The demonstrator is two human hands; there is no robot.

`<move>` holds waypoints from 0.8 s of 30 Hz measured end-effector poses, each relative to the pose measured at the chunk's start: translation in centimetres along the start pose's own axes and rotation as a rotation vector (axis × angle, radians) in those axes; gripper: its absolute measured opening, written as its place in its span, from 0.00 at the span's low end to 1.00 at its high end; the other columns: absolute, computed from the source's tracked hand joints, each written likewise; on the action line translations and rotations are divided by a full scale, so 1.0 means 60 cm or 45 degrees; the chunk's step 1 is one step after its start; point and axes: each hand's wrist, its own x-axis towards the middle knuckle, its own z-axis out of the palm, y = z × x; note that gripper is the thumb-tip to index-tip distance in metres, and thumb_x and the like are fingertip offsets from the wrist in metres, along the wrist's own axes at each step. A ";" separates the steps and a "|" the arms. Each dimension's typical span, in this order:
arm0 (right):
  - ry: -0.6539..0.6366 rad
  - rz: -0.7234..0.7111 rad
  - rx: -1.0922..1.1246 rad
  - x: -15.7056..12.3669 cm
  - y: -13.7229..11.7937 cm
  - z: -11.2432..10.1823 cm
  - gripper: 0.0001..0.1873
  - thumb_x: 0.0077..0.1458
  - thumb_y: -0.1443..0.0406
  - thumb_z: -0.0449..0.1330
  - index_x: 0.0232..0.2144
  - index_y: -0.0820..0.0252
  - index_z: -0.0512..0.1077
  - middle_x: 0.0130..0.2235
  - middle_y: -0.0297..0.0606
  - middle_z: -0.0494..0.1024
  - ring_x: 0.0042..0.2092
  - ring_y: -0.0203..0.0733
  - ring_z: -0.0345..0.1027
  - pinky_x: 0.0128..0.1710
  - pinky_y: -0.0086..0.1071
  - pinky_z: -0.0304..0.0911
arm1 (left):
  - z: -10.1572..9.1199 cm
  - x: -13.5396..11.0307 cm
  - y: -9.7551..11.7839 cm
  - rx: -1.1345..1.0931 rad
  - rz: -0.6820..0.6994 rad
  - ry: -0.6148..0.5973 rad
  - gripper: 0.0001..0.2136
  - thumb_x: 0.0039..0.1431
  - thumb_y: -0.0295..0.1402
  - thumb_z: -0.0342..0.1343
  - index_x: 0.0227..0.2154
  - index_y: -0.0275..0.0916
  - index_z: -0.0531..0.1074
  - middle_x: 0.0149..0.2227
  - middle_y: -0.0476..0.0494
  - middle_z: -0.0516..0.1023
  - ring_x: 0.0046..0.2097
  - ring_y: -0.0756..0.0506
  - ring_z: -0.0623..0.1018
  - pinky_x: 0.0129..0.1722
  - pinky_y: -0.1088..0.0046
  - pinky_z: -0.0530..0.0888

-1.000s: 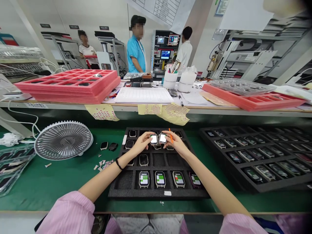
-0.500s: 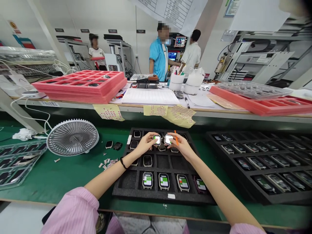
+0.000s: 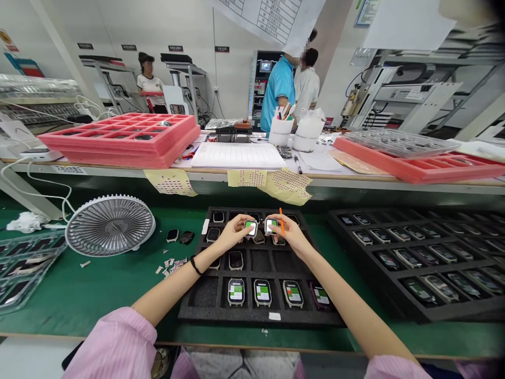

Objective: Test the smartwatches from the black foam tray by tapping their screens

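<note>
My left hand point(image 3: 232, 235) pinches a smartwatch body point(image 3: 250, 228) with a lit screen above the black foam tray point(image 3: 197, 295). My right hand point(image 3: 291, 235) grips a second lit watch body point(image 3: 271, 226) right beside it, with a thin orange stick point(image 3: 281, 221) held between its fingers. Both hands hover over the tray's far rows. The near row holds several watch bodies point(image 3: 261, 292) showing green and white screens. Dark-screened watch bodies lie in the middle and far cells.
A small grey fan point(image 3: 110, 225) lies to the left on the green mat, with two loose watch bodies point(image 3: 177, 236) and paper scraps point(image 3: 169, 265) beside it. Another black tray point(image 3: 414, 258) of watches sits right. Pink trays point(image 3: 118, 137) and papers fill the shelf behind. Three people stand far back.
Both hands stay together over the tray with their watches; the screens now show green. The person in blue at the back has walked right and turned away.
</note>
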 end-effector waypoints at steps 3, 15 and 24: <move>-0.035 -0.022 0.007 0.004 0.007 -0.002 0.35 0.33 0.57 0.70 0.44 0.61 0.65 0.42 0.41 0.70 0.32 0.34 0.69 0.22 0.24 0.65 | -0.002 0.002 -0.008 0.034 0.060 -0.013 0.22 0.50 0.41 0.60 0.46 0.35 0.65 0.44 0.39 0.72 0.30 0.52 0.71 0.23 0.79 0.65; 0.098 0.030 -0.004 0.001 -0.001 -0.001 0.30 0.34 0.54 0.69 0.39 0.63 0.68 0.32 0.36 0.71 0.25 0.30 0.65 0.17 0.21 0.56 | 0.001 0.002 0.003 -0.016 -0.007 0.080 0.21 0.47 0.42 0.63 0.39 0.34 0.67 0.38 0.42 0.72 0.34 0.51 0.72 0.30 0.78 0.69; 0.096 0.055 -0.014 -0.002 0.000 -0.004 0.31 0.38 0.47 0.65 0.38 0.65 0.68 0.33 0.40 0.73 0.22 0.27 0.62 0.15 0.20 0.51 | 0.002 -0.001 0.013 -0.023 -0.138 0.110 0.22 0.47 0.51 0.59 0.31 0.35 0.66 0.26 0.50 0.67 0.25 0.55 0.64 0.19 0.83 0.59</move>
